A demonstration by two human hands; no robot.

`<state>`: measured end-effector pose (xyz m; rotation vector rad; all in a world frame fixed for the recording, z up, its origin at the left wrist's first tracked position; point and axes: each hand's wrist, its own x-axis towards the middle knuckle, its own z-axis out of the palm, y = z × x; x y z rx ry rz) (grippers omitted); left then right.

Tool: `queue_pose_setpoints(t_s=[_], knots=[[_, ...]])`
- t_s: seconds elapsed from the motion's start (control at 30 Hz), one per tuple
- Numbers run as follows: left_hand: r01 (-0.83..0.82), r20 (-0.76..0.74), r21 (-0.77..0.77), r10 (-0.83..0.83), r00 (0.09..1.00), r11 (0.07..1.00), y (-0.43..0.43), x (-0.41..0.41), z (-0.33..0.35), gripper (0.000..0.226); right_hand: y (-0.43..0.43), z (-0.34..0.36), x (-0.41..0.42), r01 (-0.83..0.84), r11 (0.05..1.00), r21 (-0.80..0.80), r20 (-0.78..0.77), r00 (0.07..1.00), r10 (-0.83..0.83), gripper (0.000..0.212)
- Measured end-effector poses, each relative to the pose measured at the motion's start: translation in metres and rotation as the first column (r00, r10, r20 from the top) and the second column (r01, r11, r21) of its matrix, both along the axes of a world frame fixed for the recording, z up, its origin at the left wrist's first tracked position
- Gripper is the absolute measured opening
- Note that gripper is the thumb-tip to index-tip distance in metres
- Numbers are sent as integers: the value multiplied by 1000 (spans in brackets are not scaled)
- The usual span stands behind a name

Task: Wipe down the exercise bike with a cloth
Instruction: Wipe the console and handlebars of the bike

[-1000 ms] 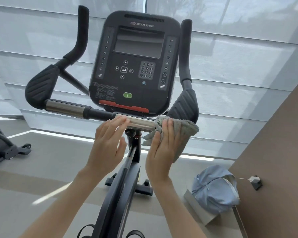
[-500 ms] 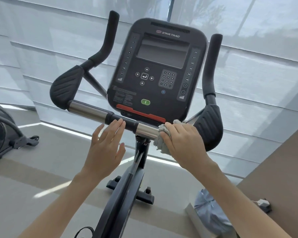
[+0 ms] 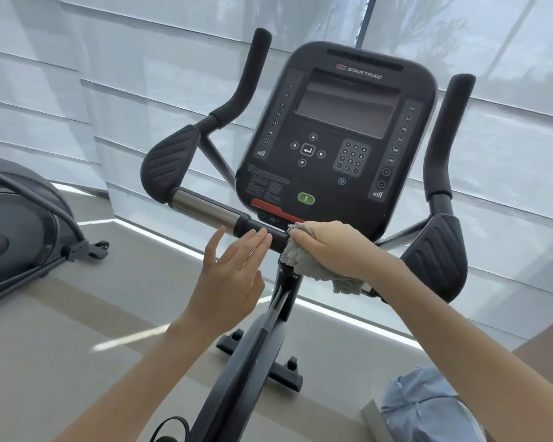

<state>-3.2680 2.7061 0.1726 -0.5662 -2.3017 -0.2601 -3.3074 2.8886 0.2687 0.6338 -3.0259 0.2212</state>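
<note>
The exercise bike stands in front of me, its dark console [image 3: 336, 138] above a crossbar [image 3: 205, 207] that is partly chrome, partly black. My right hand [image 3: 336, 247] presses a crumpled grey cloth [image 3: 304, 266] around the bar just below the console, over the stem. My left hand [image 3: 230, 279] is flat with fingers apart, its fingertips touching the black sleeve of the bar just left of the cloth. Black elbow pads [image 3: 170, 161] and upright grips sit on both sides.
Another exercise machine [image 3: 16, 231] stands on the floor at the left. A light blue fabric bundle [image 3: 428, 406] lies at the lower right beside the bike's frame [image 3: 253, 355]. White window blinds fill the background.
My right hand has slid the cloth leftward along the bar, from beside the right elbow pad to the bar's middle. My left hand stays by the bar, fingers spread wider. The view shifted left.
</note>
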Motion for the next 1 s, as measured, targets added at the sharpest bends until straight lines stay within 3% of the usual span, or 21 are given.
queue_pose_setpoints(t_s=[0.1,0.23,0.4,0.57,0.87,0.93,1.0], knots=[[2,3,8,-2,1000,1000,1,0,2,43,2,-18,16,-57,982,181,-371,921,122,40],[-9,8,17,9,1000,1000,4,2,4,45,15,-32,38,-17,944,330,-566,797,213,63],[-26,41,32,25,999,999,4,5,5,48,54,-34,51,-37,965,260,-541,822,177,68],[-26,71,83,20,997,996,6,5,4,49,76,-32,60,-15,953,303,-588,784,199,68],[-7,92,174,-9,996,985,11,6,5,51,9,-40,28,144,903,404,-690,697,197,61],[6,87,183,-23,996,983,12,6,7,51,-6,-37,20,119,906,406,-644,741,191,58],[14,78,187,-29,997,982,10,6,4,53,-13,-33,9,7,943,334,-494,853,168,52]])
